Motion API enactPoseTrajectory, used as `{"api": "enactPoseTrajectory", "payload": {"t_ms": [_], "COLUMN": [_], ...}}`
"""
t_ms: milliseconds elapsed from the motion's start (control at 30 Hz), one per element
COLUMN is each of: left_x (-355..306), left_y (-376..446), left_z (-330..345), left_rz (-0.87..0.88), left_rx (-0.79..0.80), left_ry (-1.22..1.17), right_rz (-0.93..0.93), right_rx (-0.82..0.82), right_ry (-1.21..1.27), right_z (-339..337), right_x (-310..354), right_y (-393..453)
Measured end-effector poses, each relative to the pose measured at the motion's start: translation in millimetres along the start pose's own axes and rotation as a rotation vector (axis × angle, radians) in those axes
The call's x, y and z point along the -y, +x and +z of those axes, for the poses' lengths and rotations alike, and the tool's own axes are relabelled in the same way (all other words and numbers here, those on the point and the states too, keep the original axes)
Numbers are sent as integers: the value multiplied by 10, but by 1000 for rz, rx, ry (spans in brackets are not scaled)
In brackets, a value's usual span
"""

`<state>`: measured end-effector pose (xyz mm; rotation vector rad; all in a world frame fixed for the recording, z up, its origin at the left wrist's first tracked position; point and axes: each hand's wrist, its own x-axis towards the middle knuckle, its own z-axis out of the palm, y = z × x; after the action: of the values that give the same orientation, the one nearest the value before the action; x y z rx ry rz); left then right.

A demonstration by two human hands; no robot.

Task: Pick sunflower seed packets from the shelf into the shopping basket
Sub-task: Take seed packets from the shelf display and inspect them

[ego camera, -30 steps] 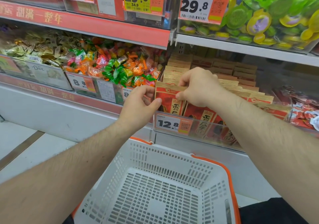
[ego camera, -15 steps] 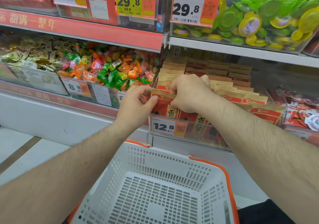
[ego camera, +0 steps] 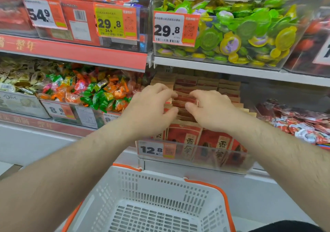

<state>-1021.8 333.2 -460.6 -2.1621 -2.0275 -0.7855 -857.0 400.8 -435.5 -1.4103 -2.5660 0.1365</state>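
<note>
Reaching into the row of sunflower seed packets (ego camera: 185,133) at mid-frame, packed upright and overlapping in a clear bin (ego camera: 223,162) on the lower shelf (ego camera: 196,171). Left hand (ego camera: 151,106) and right hand (ego camera: 210,108) close together over the packet tops, fingers curled down among the edges, thumbs pointing toward each other; blurred, so cannot tell whether either actually pinches a packet or only rests on the stack. No packet lifted clear yet, and nothing lying in the basket (ego camera: 125,192) at bottom centre.

Probably light, these packets: flat paper-like pouches, red and tan, with a crisp sealed strip along the top and a soft, slightly bulging body. Likely to crinkle and bend rather than break, and to drag on tightly pressed neighbours. Best taken by the top strip, thumb in front and fingers behind, then drawn straight up.

Basket of hard white plastic, slotted walls and floor, orange rim. Glossy twisted sweet wrappers (ego camera: 92,92) at left, shiny round green and yellow cups (ego camera: 250,33) at upper right, a paper price tag (ego camera: 157,149) on the bin front.
</note>
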Motion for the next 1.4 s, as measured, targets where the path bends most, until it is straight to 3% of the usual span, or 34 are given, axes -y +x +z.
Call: {"api": "enactPoseTrajectory", "payload": {"t_ms": [133,267,467,867,1400], "left_x": [-122,-117,-21,-18,-180], "left_y": [561,1062,1354,1148,1051], "left_z": [34,217,424,424,314], "left_rz": [-63,-122,-152,-17,-63], "left_rx": [306,484,547,780,793], "left_ry": [86,113,214,389,367], "right_rz": [24,-11,-29,15,57], "right_rx": [152,234,262,233,310], "right_ry": [-103,-123,-103,-4,-92], "right_z": [-15,20,130,83,132], "right_x": [-282,-404,-500,-444,-343], "right_y": [250,545,797,1153,1021]}}
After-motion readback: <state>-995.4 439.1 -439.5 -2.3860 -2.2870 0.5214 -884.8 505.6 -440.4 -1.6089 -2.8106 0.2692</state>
